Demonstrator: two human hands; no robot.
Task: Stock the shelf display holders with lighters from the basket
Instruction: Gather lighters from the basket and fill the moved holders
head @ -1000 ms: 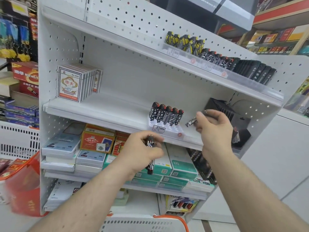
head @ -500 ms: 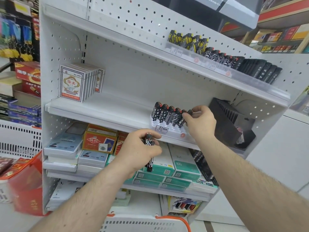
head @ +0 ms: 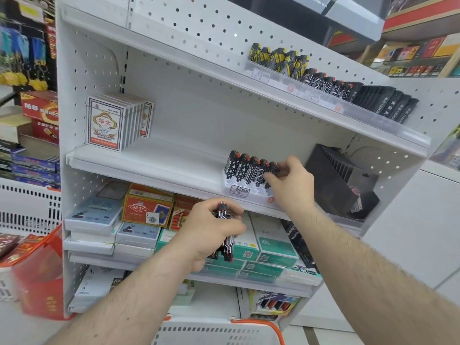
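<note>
Basket (head: 219, 331) rim's nearest me, contents hidden. My left hand (head: 209, 235) is clamped on a bunch of spare lighters (head: 227, 242). They look light, hard and slick, so I'd pinch the flat sides. Further up, right hand (head: 291, 181) pinches the end lighter (head: 271, 171) into the clear holder (head: 249, 192), only partly filled.

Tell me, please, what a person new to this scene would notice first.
First the two hands in the middle: the right hand pinches a lighter at the right end of the row of lighters in the clear holder on the middle shelf, while the left hand grips a bunch of lighters just below. Next, the box of cards at the shelf's left end.
</note>
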